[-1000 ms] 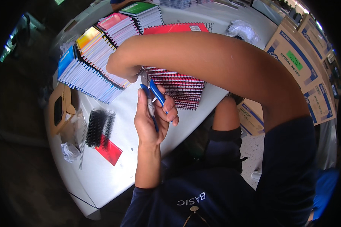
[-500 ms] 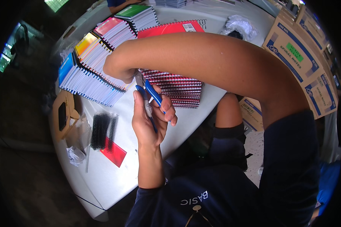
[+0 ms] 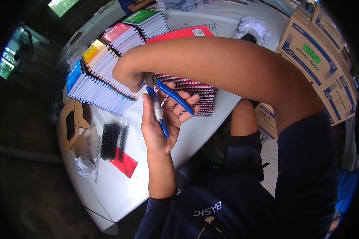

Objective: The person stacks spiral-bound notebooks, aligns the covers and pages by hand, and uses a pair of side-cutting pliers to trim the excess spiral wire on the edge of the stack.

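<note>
My left hand [image 3: 163, 119] is palm up, holding cutting pliers [image 3: 158, 110] with blue handles spread apart, one along the palm and one against the fingers. The plier jaws point away from me toward the edge of a stack of red spiral notebooks [image 3: 203, 95]. My right arm reaches across from the right, and my right hand [image 3: 128, 75] bends down by the plier jaws; its fingers are hidden behind the wrist. Next to it runs a row of spiral notebook stacks, with blue [image 3: 73, 79], yellow [image 3: 95, 51], pink [image 3: 119, 32] and green [image 3: 143, 16] covers.
Loose black coils [image 3: 113, 139] lie on the white table [image 3: 119, 195] over a red cover piece [image 3: 125, 164]. A cut carton [image 3: 72, 123] holds a dark object near crumpled plastic [image 3: 84, 166]. A bundle of plastic [image 3: 253, 28] lies far right; cartons [image 3: 303, 63] are stacked beyond. Another person's arm [image 3: 139, 5] shows at the back.
The plier handles have spread wider, and the fingers of my left hand have opened with them. My right hand stays near the jaws. The whole view has shifted slightly.
</note>
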Demonstrator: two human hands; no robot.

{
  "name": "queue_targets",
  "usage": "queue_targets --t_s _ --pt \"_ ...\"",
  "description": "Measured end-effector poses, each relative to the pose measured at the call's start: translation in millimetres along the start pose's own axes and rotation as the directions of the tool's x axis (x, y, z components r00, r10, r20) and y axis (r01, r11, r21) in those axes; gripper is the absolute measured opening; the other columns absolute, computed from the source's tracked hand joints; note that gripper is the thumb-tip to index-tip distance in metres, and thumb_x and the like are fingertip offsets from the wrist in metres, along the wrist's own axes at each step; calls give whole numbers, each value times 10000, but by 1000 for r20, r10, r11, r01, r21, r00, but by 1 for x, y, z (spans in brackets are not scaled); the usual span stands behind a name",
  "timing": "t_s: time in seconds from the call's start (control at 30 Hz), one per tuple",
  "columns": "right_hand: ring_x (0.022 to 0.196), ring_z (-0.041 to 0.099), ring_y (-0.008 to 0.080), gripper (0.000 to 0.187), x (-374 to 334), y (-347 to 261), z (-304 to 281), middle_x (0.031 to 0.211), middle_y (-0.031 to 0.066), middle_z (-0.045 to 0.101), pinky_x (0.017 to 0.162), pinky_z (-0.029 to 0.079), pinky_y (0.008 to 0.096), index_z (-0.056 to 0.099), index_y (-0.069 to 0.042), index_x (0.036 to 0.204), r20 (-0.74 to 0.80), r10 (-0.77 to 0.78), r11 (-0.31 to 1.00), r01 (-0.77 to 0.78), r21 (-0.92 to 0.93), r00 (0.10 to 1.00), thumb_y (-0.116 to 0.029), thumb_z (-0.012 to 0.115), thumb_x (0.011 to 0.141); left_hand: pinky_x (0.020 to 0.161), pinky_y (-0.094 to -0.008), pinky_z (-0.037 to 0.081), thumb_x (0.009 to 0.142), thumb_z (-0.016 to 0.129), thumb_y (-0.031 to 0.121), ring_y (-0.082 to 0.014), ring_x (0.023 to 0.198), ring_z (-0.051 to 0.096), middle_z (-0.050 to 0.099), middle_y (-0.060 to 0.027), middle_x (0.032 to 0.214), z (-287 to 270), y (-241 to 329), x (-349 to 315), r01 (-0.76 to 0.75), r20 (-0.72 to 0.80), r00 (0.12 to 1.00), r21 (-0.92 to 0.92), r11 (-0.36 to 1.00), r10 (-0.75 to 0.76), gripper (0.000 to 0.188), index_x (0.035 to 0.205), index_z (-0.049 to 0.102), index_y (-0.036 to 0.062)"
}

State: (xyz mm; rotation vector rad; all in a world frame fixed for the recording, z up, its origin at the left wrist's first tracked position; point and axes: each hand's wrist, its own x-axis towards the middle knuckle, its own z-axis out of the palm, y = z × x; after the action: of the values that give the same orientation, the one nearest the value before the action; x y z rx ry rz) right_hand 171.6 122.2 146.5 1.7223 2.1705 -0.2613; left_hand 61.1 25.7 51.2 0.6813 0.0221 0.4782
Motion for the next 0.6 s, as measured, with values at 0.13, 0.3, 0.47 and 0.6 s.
queue_targets --t_s 0.13,0.3,0.47,0.6 --pt "798 630 294 397 -4 -3 -3 900 195 661 709 497 398 672 68 922 37 -10 999 9 33 999 -194 739 630 713 -454 540 950 254 528 -270 731 610 569 -126 829 -13 4 0 18 76 997 -72 997 -12 547 1148 457 60" --pt "763 634 286 364 0 -5 -2 874 193 661 658 503 384 675 68 898 11 -49 998 49 41 999 -180 732 637 703 -463 542 952 251 524 -274 743 609 560 -133 853 -16 -1 -5 28 130 991 -123 992 -12 552 1176 440 56" --pt "705 639 269 303 -14 -7 -3 805 174 666 613 501 377 679 64 852 -21 -16 999 17 38 1000 -168 710 658 866 -540 476 950 272 517 -373 1017 589 569 -218 1066 -2 -5 -10 4 45 999 48 999 -7 600 1258 400 18" --pt "678 639 260 273 -17 -6 -3 773 174 664 603 500 380 679 60 823 -46 9 999 -7 40 999 -159 703 661 830 -490 510 953 250 515 -355 986 603 581 -211 1029 6 -2 -8 -1 -20 1000 92 996 3 587 1221 413 19"
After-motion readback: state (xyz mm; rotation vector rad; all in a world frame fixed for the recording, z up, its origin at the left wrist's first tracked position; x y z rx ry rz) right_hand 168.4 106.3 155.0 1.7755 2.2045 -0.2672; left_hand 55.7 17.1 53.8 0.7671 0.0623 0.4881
